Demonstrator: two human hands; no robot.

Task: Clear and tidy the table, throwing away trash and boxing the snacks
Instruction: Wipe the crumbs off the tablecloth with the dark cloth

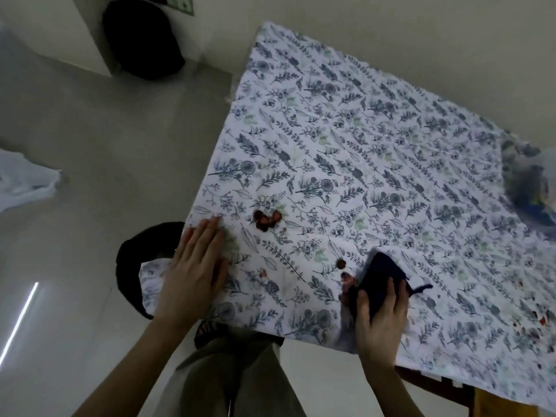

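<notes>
Blurred bag [538, 188] (edge-cropped) at right

Dim, bluish light, wide-angle bending at the edges, and soft motion blur throughout.

Two hands [195, 266], one dark cloth [380, 281]

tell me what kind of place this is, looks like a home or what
Probably a room in a home: a table under a leaf-print tablecloth, plain pale walls and a smooth floor, and a black bin at the table's corner.
</notes>
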